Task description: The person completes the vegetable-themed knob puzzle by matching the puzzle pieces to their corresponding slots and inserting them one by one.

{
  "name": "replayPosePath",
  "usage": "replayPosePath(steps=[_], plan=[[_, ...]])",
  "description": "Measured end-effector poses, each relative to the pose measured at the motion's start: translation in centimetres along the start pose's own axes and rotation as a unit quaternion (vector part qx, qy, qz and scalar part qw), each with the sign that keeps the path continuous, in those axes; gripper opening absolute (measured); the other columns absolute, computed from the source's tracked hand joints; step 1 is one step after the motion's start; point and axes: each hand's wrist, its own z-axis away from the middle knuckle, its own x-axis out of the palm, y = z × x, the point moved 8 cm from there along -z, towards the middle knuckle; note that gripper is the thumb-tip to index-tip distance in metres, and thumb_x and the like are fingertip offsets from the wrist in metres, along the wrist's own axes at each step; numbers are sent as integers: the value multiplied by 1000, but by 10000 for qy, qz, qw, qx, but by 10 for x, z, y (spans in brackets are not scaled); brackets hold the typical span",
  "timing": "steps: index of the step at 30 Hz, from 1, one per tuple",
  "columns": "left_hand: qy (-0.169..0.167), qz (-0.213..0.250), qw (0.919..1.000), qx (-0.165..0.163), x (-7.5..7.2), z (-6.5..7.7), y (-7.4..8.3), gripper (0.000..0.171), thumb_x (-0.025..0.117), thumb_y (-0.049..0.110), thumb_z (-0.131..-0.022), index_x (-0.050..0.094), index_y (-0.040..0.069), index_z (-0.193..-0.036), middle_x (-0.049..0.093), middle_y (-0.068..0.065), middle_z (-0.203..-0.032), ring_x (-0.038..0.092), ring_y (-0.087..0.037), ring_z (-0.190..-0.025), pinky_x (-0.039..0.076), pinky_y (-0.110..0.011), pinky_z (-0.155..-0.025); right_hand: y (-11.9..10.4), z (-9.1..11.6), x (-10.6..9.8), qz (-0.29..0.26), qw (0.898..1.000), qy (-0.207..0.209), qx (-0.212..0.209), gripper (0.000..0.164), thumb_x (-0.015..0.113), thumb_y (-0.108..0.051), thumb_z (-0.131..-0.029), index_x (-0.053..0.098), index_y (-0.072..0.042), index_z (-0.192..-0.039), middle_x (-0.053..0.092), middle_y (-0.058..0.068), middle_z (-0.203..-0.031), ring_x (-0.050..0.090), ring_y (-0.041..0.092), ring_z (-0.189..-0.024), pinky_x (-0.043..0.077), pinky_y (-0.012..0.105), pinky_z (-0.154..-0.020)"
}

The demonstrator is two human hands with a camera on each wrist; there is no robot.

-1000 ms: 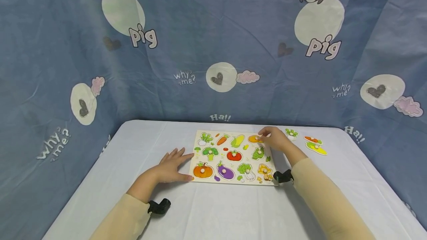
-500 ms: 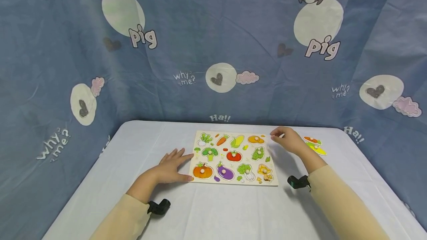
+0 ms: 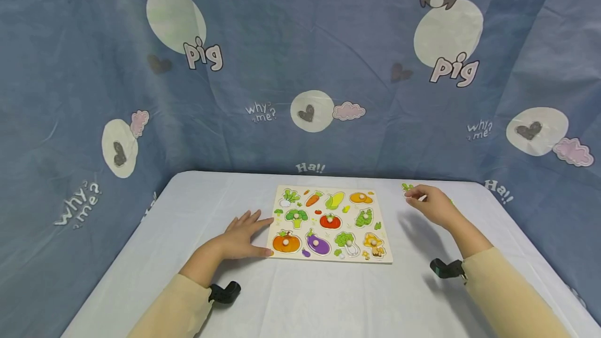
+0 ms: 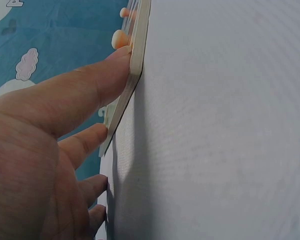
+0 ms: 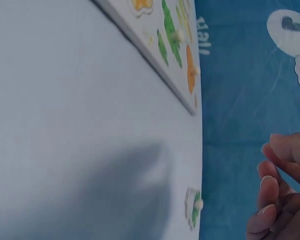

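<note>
A wooden vegetable puzzle board (image 3: 311, 230) lies on the white table. Knobbed pieces sit in it, among them a pumpkin (image 3: 280, 245), an eggplant (image 3: 313, 244) and a tomato (image 3: 334, 222). My left hand (image 3: 239, 236) rests at the board's left side with fingers spread. Its thumb (image 4: 97, 82) touches the board's edge near the front corner. To the right of the board, my right hand (image 3: 433, 205) hovers above the table, fingers loosely bent and holding nothing. Beyond its fingertips lies a loose green-and-white leafy vegetable piece (image 5: 195, 207) with a knob, partly hidden in the head view.
A sliver of another green piece (image 3: 452, 202) shows behind the right hand, mostly covered by it. A blue curtain (image 3: 263, 145) with pig prints hangs behind and beside the white-covered table (image 3: 319, 296).
My right hand has left the orange piece at the board's top right corner and moved right, over toward the loose pieces. My left hand has stayed in place.
</note>
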Motion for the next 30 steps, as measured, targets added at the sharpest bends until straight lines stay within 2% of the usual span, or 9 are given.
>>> replayPosePath(steps=[9, 17, 25, 30], plan=[[8, 16, 10000, 25, 0, 0, -1, 90, 77, 56, -78, 43, 20, -153, 21, -21, -164, 8, -44, -151, 4, -63, -120, 27, 11, -10, 59, 9997, -7, 243, 30, 61, -17, -100, 64, 4, -120, 64, 16, -105, 57, 25, -86, 48, 35, -67], [-1, -7, 10000, -68, 1, -3, -1, 88, 77, 55, -78, 44, 22, -153, 21, -18, -164, 7, -43, -152, 3, -62, -120, 57, 17, -24, 174, 9985, 290, 430, 28, 64, -14, -97, 65, 7, -115, 65, 18, -100, 57, 29, -90, 46, 34, -68], [-5, -51, 10000, -83, 3, -5, -5, 89, 77, 56, -78, 43, 22, -153, 20, -18, -164, 7, -42, -152, 3, -61, -120, 85, 18, -26, 99, 9956, 226, 908, 31, 62, -14, -97, 62, 10, -116, 61, 29, -108, 55, 43, -100, 46, 51, -82], [19, -29, 10000, -85, 2, -4, -5, 89, 78, 56, -78, 44, 22, -153, 20, -18, -164, 7, -42, -152, 3, -61, -120, 95, 16, -27, 63, 9939, 253, 1073, 32, 62, -13, -96, 61, 11, -117, 60, 30, -107, 55, 41, -96, 46, 49, -80]])
